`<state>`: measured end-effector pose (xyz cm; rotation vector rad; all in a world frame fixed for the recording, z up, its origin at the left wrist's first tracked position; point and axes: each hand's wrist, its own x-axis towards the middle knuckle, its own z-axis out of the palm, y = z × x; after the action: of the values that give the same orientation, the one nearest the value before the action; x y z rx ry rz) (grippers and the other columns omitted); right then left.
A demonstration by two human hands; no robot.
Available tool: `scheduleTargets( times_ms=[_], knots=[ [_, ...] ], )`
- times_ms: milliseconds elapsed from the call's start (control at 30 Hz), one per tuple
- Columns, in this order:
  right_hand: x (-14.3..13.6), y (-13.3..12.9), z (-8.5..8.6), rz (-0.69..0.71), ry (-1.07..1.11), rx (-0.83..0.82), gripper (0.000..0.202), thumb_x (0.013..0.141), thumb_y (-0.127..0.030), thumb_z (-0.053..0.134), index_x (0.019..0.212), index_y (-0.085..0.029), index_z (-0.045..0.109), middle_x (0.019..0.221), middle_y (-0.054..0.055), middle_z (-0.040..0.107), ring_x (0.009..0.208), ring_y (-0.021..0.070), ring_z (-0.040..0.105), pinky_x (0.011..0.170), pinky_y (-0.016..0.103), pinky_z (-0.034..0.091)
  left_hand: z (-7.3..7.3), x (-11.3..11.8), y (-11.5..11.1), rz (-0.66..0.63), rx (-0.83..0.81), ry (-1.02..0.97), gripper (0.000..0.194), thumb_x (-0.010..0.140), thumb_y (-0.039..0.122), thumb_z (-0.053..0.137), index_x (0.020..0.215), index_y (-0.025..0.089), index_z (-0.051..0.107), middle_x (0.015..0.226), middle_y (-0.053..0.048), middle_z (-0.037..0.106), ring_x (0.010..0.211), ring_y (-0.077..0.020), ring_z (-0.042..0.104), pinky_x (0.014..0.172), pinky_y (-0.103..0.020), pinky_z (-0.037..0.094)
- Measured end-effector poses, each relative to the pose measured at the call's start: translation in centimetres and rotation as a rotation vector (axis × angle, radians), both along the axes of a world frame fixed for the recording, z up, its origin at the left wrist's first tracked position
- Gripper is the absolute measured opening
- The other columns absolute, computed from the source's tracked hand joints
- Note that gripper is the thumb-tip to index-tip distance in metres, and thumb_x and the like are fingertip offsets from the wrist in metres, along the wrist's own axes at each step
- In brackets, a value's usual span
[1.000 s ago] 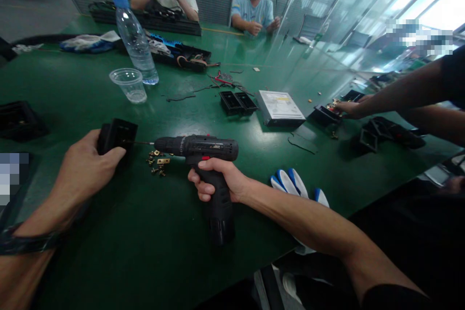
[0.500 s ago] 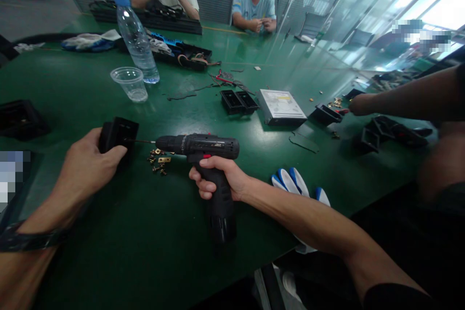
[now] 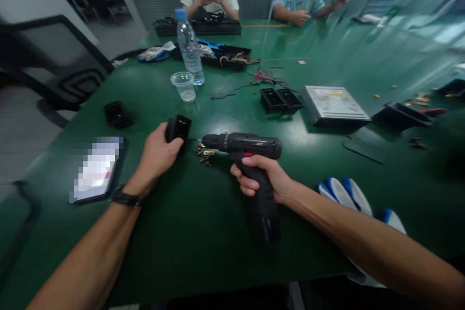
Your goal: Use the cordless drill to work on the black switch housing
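My left hand is closed round a small black plastic housing, holding it just above the green table. In my right hand is a black cordless drill, gripped by its handle with the index finger at the red trigger. The drill points left, and its thin bit reaches to the housing's right face; whether the tip is inside cannot be made out. Beneath the chuck lie several small brass screws and plates.
A phone and another black housing lie left. Beyond are a plastic cup, a water bottle, a double black housing and a metal drive box. Gloves lie by my right forearm. Two people sit opposite.
My view has swung left, so everything sits further right in the picture. Both hands keep their hold on the housing and drill. The right-hand person opposite has moved their hands apart.
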<state>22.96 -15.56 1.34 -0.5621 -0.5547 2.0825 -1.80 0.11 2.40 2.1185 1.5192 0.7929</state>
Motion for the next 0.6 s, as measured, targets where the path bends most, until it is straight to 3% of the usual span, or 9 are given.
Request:
scheduleTargets(
  times_ms=[233, 600],
  knots=[
    [0.11, -0.18, 0.23, -0.076, -0.016, -0.074, 0.028, 0.092, -0.032, 0.049, 0.088, -0.009, 0.065, 0.050, -0.001, 0.045, 0.047, 0.0110, 0.041, 0.050, 0.022, 0.036, -0.66, -0.34, 0.09, -0.046, 0.027, -0.108, 0.034, 0.077, 0.023, 0.055, 0.109, 0.013, 0.062, 0.092, -0.005, 0.064, 0.080, -0.0177, 0.056, 0.073, -0.029, 0.043],
    [0.02, -0.12, 0.22, -0.085, 0.016, -0.083, 0.031, 0.091, -0.031, 0.048, 0.086, -0.007, 0.067, 0.049, -0.001, 0.045, 0.047, 0.0114, 0.044, 0.050, 0.021, 0.037, -0.83, -0.35, -0.02, 0.053, 0.019, -0.168, 0.035, 0.078, 0.027, 0.058, 0.110, 0.014, 0.063, 0.093, -0.004, 0.066, 0.080, -0.0187, 0.059, 0.074, -0.029, 0.046]
  ],
)
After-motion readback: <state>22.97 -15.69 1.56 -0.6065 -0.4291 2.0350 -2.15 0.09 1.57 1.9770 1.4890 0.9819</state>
